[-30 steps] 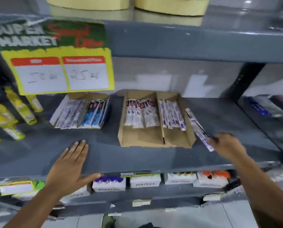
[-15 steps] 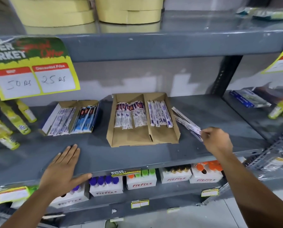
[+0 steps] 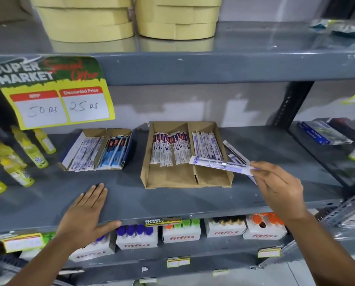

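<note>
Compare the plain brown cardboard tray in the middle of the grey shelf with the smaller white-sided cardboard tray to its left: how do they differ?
The plain brown cardboard tray is larger than the white-sided cardboard tray. The brown tray's front half is bare, while packets fill the white-sided tray to its front edge. Only the white-sided tray holds blue packets. Both have two compartments and lie on the grey shelf.

smooth grey painted metal for the shelf (image 3: 172,201), faintly glossy, scuffed in spots. plain brown cardboard for the divided tray (image 3: 172,177), matt and fibrous. thin shiny plastic wrap around the white-and-purple packet (image 3: 213,163). glossy printed paper on the price sign (image 3: 55,93). yellow plastic bottles (image 3: 31,153) with slick labels. white matt card cartons (image 3: 181,237) below.
</note>
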Demonstrator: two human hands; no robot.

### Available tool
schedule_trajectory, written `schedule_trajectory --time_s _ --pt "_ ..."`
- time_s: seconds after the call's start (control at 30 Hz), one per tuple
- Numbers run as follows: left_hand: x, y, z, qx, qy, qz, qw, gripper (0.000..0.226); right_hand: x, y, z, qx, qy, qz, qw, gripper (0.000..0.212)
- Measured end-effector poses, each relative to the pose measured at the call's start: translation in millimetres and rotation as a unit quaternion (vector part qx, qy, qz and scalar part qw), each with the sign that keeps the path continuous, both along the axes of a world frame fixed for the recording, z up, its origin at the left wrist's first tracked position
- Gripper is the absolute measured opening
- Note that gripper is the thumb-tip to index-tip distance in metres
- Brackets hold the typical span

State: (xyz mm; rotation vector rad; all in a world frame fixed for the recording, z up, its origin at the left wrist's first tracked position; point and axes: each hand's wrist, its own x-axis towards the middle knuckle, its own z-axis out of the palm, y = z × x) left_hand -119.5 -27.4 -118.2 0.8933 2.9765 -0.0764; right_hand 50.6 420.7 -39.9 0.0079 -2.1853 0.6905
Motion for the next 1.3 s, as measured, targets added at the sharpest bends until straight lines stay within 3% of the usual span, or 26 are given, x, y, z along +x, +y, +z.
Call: schedule_trajectory --time_s 0.07,0.1,0.2,0.37,0.5,0.6,0.67,0.73,0.8,0.97,1.13,1.3 --pt "-0.5 -2.0 -2.2 0.006 0.0 0.001 1.0 0.108 -10.4 -14.5 4.6 -0.046 0.016 0.009 0.999 0.02" --pt "-1.1 0.2 -2.8 0.009 0.003 -0.002 1.0 0.108 -14.9 -24.0 11.0 -0.132 0.004 -0.005 0.991 0.01" --pt "-1.7 -2.2 0.8 0.031 0.014 -0.019 0.999 0.112 -40.1 -54.1 11.6 -0.415 -0.069 0.046 0.906 0.029" --pt "-3.1 -14.6 10.4 0.036 0.036 -0.016 0.999 0.111 -94.6 -113.7 22.8 -0.467 -0.168 0.164 0.852 0.015" --pt "-3.0 -42.1 8.1 0.036 0.011 0.023 0.999 0.11 -153.3 -171.5 39.2 -0.337 -0.254 0.291 0.858 0.038" --pt "-1.5 -46.7 4.3 0.046 0.012 0.042 0.998 0.11 -197.3 -210.0 40.9 -0.109 -0.225 0.28 0.927 0.027" --pt "-0.6 -44.3 1.4 0.062 0.018 0.045 0.997 0.112 -227.6 -235.4 35.6 0.057 -0.188 0.258 0.946 0.024" --pt "-1.0 -45.2 -0.9 0.083 0.023 0.049 0.995 0.114 -257.1 -264.3 25.9 0.189 -0.212 0.239 0.929 0.031" --pt "-1.6 -46.4 -1.8 0.097 0.032 0.049 0.994 0.116 -279.8 -287.6 14.2 0.258 -0.255 0.203 0.909 0.032" --pt "-3.8 -47.4 -3.5 0.109 0.042 0.047 0.992 0.118 -292.3 -325.4 7.1 0.329 -0.281 0.149 0.889 0.031" --pt "-6.6 -49.4 -6.4 0.108 0.051 0.045 0.992 0.117 -289.7 -337.3 2.7 0.321 -0.406 0.149 0.843 0.035" --pt "-5.0 -47.2 -4.2 0.113 0.05 0.044 0.991 0.116 -274.0 -322.2 22.0 0.28 -0.336 0.162 0.885 0.038"
